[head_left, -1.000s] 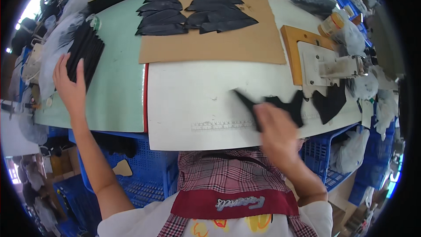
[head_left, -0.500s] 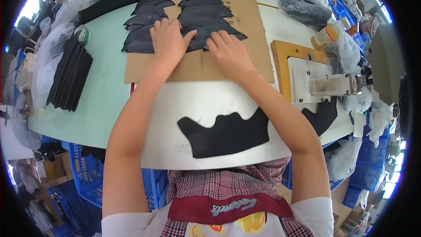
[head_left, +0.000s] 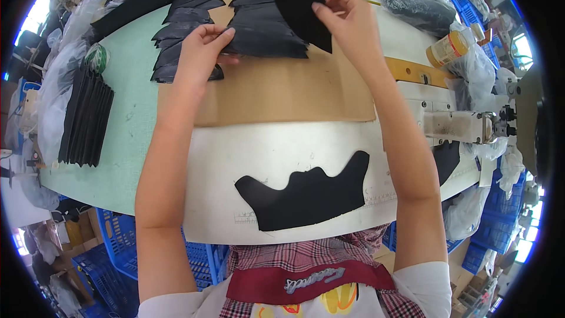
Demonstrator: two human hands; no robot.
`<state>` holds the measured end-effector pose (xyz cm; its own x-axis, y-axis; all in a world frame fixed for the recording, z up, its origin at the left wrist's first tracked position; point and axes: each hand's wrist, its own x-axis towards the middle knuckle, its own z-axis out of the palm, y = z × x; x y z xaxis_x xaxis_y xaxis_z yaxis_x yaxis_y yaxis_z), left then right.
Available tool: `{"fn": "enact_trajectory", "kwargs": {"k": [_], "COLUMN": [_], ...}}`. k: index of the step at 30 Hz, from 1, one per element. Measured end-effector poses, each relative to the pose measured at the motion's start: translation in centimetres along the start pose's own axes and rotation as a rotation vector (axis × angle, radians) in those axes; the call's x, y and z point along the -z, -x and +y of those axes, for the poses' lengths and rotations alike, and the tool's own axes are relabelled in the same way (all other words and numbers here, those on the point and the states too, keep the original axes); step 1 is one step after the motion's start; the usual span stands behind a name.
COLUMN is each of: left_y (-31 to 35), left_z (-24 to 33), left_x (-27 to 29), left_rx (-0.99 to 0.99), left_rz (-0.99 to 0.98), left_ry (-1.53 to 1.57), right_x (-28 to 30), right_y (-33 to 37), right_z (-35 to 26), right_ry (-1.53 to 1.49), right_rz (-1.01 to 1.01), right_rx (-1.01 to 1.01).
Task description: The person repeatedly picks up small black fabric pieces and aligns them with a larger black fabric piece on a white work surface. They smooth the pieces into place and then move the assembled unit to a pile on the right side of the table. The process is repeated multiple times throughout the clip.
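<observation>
My right hand [head_left: 352,23] is raised over the far side of the table, pinching a black fabric piece [head_left: 299,12] by its right edge. Beneath it, dark overlapping cut pieces [head_left: 259,23] lie in two columns on a flat cardboard sheet [head_left: 288,94]. At the left column [head_left: 185,17], my left hand [head_left: 203,53] is closed with thumb and forefinger together. Whatever sits between those fingers is hidden. Closer to me, a wide black piece with a wavy upper edge [head_left: 306,197] rests on the white tabletop [head_left: 218,147].
A sewing machine [head_left: 453,123] occupies the right side, with another black piece [head_left: 445,162] beside it. Behind it stands a yellowish jar [head_left: 447,49]. Folded black strips [head_left: 85,121] lie on the green surface at left. Blue crates [head_left: 120,241] are below the table edge.
Both hands were low on the dark pieces. Now my right hand has lifted one black piece up and to the right, while my left hand has shifted left and closed.
</observation>
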<state>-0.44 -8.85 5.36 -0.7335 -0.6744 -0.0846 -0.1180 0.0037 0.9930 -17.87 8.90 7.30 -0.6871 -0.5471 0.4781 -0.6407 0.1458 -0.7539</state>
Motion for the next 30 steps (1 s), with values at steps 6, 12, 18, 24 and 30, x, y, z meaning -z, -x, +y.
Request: {"fn": "enact_trajectory", "kwargs": {"k": [6, 12, 18, 24, 30], "left_y": [1.1, 9.0, 10.4, 10.7, 9.6], "left_z": [-0.9, 0.8, -3.6, -1.8, -2.2], "left_x": [-0.6, -5.2, -5.4, -6.3, -6.5], "left_rx": [-0.721, 0.265, 0.123, 0.227, 0.126], "left_rz": [0.277, -0.468, -0.429, -0.316, -0.322], "left_ry": [-0.721, 0.114, -0.026, -0.02, -0.082], "right_x": [5.6, 4.8, 3.1, 3.1, 2.7], "right_y": [0.7, 12.2, 16.5, 16.1, 15.5], "right_z": [-3.2, -0.9, -0.3, -0.6, -1.0], "right_ry": [0.198, 0.354, 0.397, 0.373, 0.286], "right_rz": [0.137, -0.047, -0.155, -0.166, -0.166], "right_rx": [0.272, 0.55, 0.493, 0.479, 0.382]}}
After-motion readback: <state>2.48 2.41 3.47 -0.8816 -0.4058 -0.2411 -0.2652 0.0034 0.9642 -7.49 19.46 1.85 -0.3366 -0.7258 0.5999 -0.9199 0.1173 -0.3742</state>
